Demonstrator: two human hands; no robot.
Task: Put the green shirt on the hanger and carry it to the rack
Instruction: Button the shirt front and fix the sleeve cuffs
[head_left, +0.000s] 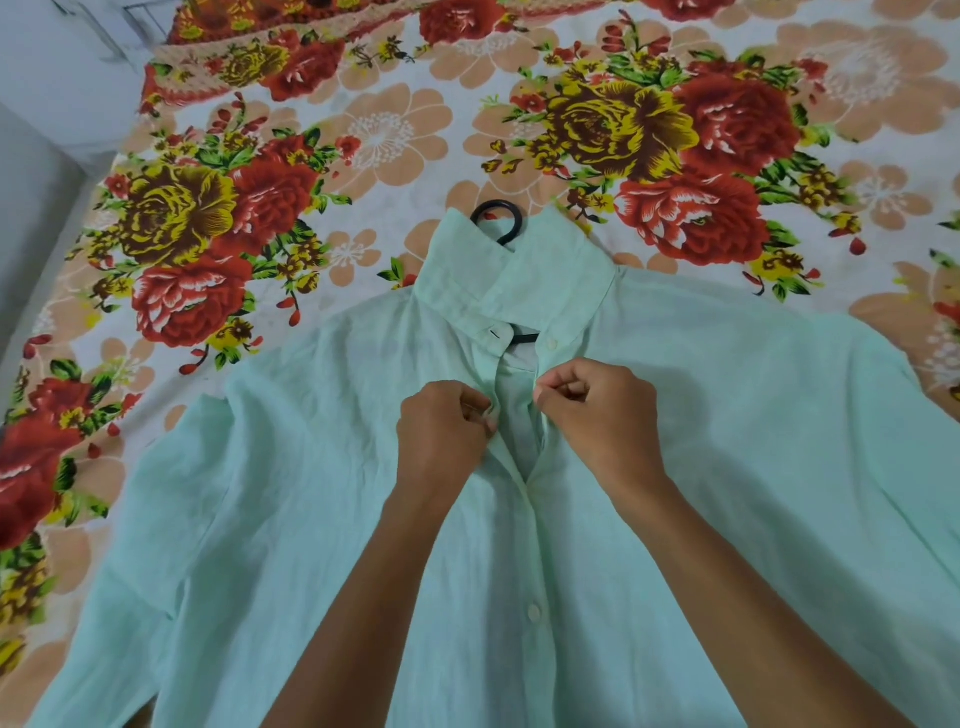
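Bed w/ a floral bedsheet (384, 135) fills most of the view: big red, yellow and peach flowers on white. Pale wall (57, 62) at upper left; a bit of grey floor or bed edge lower left, hard to tell which.

Green shirt (753, 441) lies front-up on the sheet, collar toward the far side, sleeves spread to both sides. Black hanger (498, 218) is inside it: hook sticks out past the collar, a short piece of the bar shows in the neck opening, rest is hidden under the fabric.

Left hand (441, 431) pinches the left placket edge just below the collar, fingers curled tight on the cloth. Right hand (597, 410) pinches the opposite edge, thumb and fingers closed on it. Hands near each other, small gap of open placket between them.

Lower buttons look fastened. Shirt hem and sleeve ends cut off by the frame. Fingertips partly tucked in the folds, so can't tell whether a button is in the grip.
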